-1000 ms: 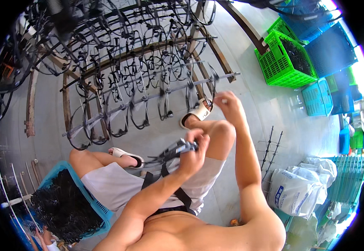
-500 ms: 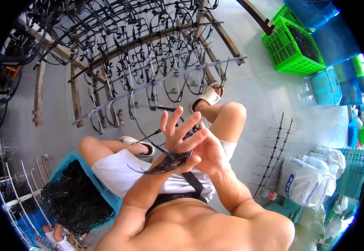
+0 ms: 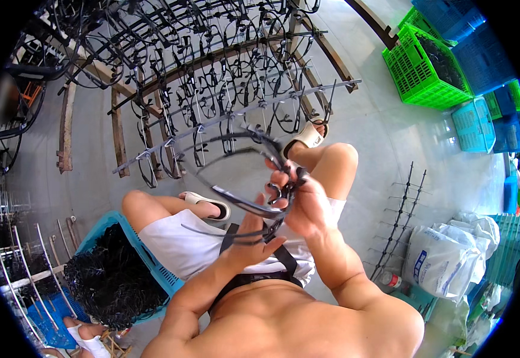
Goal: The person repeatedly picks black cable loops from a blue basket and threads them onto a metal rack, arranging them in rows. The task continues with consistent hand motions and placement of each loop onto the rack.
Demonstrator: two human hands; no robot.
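Observation:
Several thin, curved black plastic frames [image 3: 245, 204], looped like glasses frames, are bunched in front of my lap. My right hand [image 3: 308, 206] has its fingers curled around the bunch, and small black ends poke out between them. Long arms of the frames sweep out leftward and upward, partly smeared by motion. My left hand [image 3: 245, 241] is beneath them, fingers stretched out and thumb apart, with black strips crossing in front of it. How firmly it touches them cannot be seen.
Ahead, a rack [image 3: 236, 116] holds rows of similar hanging black frames. A blue crate [image 3: 158, 283] of black pieces stands by my left leg. To the right are a spiked rod [image 3: 398, 215], white plastic bags [image 3: 445, 259] and a green crate [image 3: 418, 74]. Another person's hand [image 3: 87, 334] shows lower left.
My left hand has dropped down and toward me from in front of the right. My right fingers have curled around the frames, which have swung up and fanned out. The view has shifted slightly.

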